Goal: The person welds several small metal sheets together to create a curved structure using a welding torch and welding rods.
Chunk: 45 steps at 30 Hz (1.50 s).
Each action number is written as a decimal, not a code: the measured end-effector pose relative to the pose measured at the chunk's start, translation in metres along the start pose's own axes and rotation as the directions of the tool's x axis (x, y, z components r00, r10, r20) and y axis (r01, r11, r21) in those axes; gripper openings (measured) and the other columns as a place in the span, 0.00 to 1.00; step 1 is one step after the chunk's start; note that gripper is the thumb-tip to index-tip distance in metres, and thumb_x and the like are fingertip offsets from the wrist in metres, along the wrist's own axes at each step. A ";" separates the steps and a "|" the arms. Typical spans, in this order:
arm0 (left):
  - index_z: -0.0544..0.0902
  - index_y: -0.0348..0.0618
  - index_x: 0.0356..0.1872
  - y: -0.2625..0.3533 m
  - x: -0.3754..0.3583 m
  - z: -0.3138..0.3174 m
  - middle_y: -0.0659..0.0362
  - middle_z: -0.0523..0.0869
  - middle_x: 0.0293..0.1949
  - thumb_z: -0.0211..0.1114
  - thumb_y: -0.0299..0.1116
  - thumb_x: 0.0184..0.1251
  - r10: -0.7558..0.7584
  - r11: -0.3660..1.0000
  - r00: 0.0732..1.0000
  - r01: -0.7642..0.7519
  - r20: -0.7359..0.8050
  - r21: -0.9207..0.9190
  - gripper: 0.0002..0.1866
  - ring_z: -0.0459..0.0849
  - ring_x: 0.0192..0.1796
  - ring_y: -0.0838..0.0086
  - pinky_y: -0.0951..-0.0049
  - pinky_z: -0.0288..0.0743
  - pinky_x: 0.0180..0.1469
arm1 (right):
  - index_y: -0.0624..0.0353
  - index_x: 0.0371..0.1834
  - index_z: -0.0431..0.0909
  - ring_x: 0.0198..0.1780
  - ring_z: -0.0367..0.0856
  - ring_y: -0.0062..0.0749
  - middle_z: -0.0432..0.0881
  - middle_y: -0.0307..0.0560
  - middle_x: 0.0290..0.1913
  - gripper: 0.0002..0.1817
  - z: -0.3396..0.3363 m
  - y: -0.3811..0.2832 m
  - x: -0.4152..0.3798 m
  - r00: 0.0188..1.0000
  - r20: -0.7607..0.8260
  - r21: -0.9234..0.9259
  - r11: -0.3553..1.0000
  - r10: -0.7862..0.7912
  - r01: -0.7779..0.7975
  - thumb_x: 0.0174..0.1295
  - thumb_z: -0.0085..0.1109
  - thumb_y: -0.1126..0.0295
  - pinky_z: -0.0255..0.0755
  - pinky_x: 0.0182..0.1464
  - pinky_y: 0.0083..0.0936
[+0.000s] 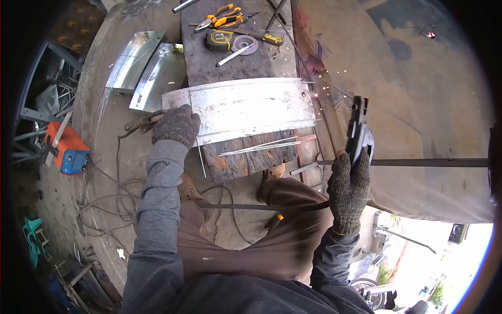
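My right hand (349, 193), in a dark knitted glove, grips a black electrode holder (360, 128) raised right of the bench. A thin welding rod (337, 90) slants from its head toward the sheet's right end, with small bright sparks around. At the left edge of a curved, whitish metal sheet (246, 107) is my gloved left hand (177, 125). Its fingers look curled, and what they hold is hidden. A cabled clamp (140, 123) sticks out left of that hand. Thin rods lie along the sheet's long edges, and one crosses near its left end.
Several loose rods (259, 147) lie on the charred wooden bench (230, 163). Farther back are pliers (222, 20), a tape measure (218, 40), a disc (250, 46) and a marker (234, 55). Shiny bent sheets (137, 60) stand left. An orange-blue machine (72, 152) and looped cable (117, 201) sit on the floor.
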<state>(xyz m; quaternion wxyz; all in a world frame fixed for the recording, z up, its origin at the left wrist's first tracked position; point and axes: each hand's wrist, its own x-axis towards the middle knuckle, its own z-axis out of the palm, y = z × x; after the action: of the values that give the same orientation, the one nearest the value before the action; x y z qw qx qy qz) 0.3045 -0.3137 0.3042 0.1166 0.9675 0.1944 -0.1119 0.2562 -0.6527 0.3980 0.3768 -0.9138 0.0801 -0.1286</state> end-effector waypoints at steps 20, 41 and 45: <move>0.82 0.45 0.50 -0.003 0.000 0.004 0.46 0.84 0.50 0.52 0.49 0.72 -0.016 1.000 1.000 0.017 0.027 -0.013 0.21 0.83 0.55 0.51 0.49 0.74 0.59 | 0.67 0.50 0.77 0.23 0.75 0.18 0.78 0.35 0.22 0.16 0.058 -0.048 -0.025 0.856 0.517 0.390 0.893 -0.012 -0.223 0.69 0.65 0.66 0.69 0.26 0.19; 0.83 0.48 0.49 -0.002 0.004 0.004 0.46 0.86 0.49 0.52 0.52 0.73 0.012 0.999 1.000 -0.012 0.008 0.045 0.21 0.84 0.53 0.50 0.49 0.75 0.59 | 0.70 0.45 0.77 0.24 0.75 0.23 0.79 0.43 0.24 0.14 0.079 -0.027 -0.034 0.822 0.565 0.425 0.879 -0.069 -0.218 0.66 0.66 0.69 0.69 0.26 0.25; 0.83 0.47 0.50 0.000 0.001 -0.002 0.46 0.85 0.49 0.51 0.52 0.73 0.000 0.999 0.999 -0.001 0.034 0.034 0.21 0.84 0.54 0.50 0.49 0.75 0.59 | 0.69 0.45 0.77 0.24 0.76 0.22 0.79 0.42 0.23 0.14 0.085 -0.019 -0.036 0.831 0.551 0.465 0.854 -0.072 -0.234 0.66 0.67 0.68 0.69 0.25 0.24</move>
<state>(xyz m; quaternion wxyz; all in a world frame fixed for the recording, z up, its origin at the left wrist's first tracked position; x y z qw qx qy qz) 0.3057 -0.3129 0.3058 0.1035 0.9673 0.1903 -0.1318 0.2474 -0.5736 0.3475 0.6187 -0.7726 -0.0288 0.1396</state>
